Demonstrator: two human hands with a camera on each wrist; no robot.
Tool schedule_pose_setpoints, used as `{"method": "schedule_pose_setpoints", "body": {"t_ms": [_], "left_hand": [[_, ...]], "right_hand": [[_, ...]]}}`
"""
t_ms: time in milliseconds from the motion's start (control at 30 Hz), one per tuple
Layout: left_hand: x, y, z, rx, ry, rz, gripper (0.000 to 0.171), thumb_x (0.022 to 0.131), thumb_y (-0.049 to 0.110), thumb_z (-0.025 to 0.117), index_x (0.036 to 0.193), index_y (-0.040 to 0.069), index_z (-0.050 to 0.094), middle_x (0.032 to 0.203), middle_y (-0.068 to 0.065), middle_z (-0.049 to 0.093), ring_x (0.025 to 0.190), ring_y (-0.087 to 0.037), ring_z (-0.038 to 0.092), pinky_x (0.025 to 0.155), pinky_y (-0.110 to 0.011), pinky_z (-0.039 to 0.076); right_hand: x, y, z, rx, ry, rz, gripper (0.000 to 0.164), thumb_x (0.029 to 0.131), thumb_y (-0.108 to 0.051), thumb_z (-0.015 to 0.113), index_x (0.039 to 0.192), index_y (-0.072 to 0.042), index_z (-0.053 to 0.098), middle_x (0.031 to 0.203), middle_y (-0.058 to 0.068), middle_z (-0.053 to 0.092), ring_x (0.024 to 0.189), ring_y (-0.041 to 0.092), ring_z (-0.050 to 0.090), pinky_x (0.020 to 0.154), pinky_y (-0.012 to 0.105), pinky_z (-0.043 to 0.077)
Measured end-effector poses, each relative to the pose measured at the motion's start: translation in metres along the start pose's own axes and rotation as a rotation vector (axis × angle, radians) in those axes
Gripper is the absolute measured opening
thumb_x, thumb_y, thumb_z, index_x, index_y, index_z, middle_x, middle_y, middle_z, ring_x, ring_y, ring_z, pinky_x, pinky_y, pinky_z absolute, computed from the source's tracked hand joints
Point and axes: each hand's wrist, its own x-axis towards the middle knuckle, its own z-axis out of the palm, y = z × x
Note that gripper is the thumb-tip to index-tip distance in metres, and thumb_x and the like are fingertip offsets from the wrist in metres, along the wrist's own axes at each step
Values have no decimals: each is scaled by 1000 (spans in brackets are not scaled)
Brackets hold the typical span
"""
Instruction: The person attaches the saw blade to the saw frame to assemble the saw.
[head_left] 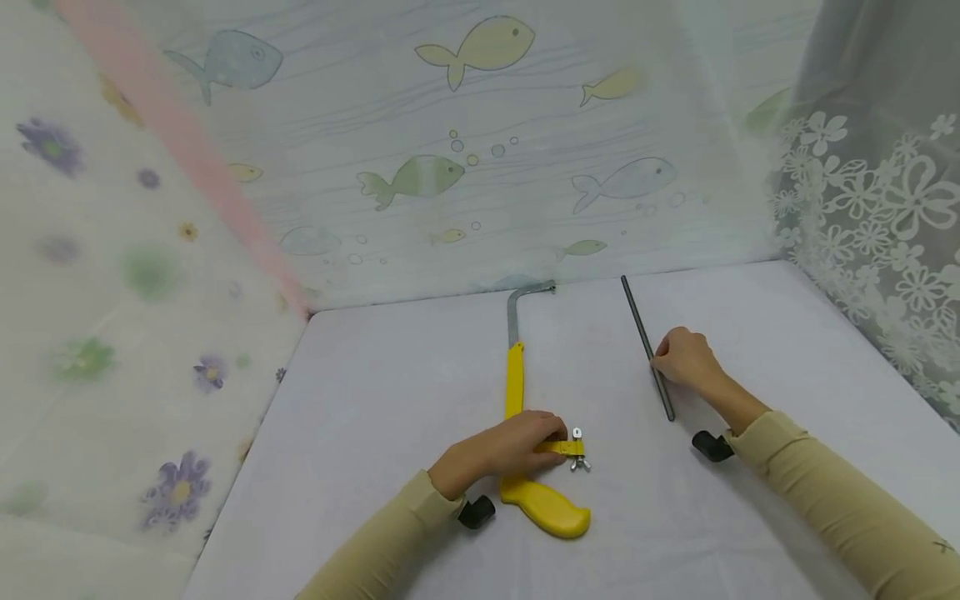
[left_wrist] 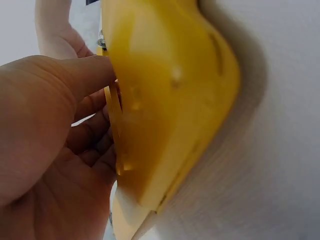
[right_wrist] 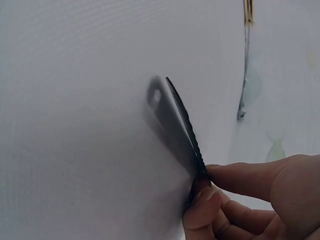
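Note:
A hacksaw frame [head_left: 514, 379] with a yellow handle [head_left: 555, 510] lies on the white-covered table, its bare metal end pointing away. My left hand [head_left: 517, 442] grips its yellow middle, thumb on the near side, beside a wing nut [head_left: 580, 464] and blade pin. Close up in the left wrist view, the yellow handle [left_wrist: 170, 90] hides part of that grip. To the right, my right hand [head_left: 686, 358] pinches a dark hacksaw blade [head_left: 637, 312] between thumb and fingers. The right wrist view shows the toothed blade [right_wrist: 182, 112] on edge, with its shadow on the cloth.
The white tabletop [head_left: 405, 375] runs back to a curtain [head_left: 322, 200] printed with fish. A flowered curtain [head_left: 150, 350] hangs at the left and a lace curtain [head_left: 885, 192] at the right. Black wrist cameras [head_left: 477, 512] sit under both sleeves.

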Motion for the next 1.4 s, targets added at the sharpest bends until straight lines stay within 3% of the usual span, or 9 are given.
{"method": "schedule_pose_setpoints", "body": {"t_ms": [333,567,1033,1400], "left_hand": [[-2,-3,4,-48,-18,-11,26,104,26,63,125,12,62,116,6,61,101,-5,52,94,-16,44],[-3,-5,6,-91,-8,17,23,104,25,62,123,11,61,114,6,61,101,-6,51,94,-17,44],[-3,-9,6,-147,22,28,23,104,25,63,122,11,61,112,6,61,97,-5,52,92,-18,45],[-4,-8,4,-182,20,33,20,103,24,64,118,11,61,108,7,61,93,-5,52,87,-16,45]], "right_hand": [[-2,5,-3,120,-50,-5,20,95,-5,63,100,14,64,85,20,66,63,18,62,58,32,50],[-3,10,-4,195,-91,-2,23,97,-5,62,104,18,63,81,18,68,60,14,65,59,31,53],[-11,-8,-14,349,-181,-14,28,100,-6,60,114,19,59,94,20,69,70,14,68,67,32,59],[-15,-19,-9,450,-268,-44,29,102,-5,58,117,20,58,91,15,67,75,15,65,70,30,59]]}}
